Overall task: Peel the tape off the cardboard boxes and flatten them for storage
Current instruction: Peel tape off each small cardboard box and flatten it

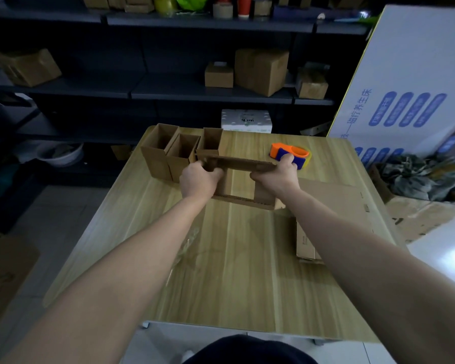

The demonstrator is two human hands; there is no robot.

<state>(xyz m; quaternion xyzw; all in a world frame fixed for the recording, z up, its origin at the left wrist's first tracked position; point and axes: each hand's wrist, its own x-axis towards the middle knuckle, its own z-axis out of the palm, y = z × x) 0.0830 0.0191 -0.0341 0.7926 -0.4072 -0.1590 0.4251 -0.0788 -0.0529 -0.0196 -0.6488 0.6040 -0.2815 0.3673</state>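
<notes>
tape (188, 239), clear and crumpled, lies on the table (221, 285) nearest the body, with flattened cardboard (334, 203) to its right. beyond, the left hand (199, 179) and right hand (276, 176) each curl their fingers over the far wall of an open box (243, 163), held over the table. pushing it askew against its folds could crease or tear it. three upright boxes (168, 151) just beside the left hand, and the tape dispenser (290, 153) behind the right, could get knocked.
</notes>
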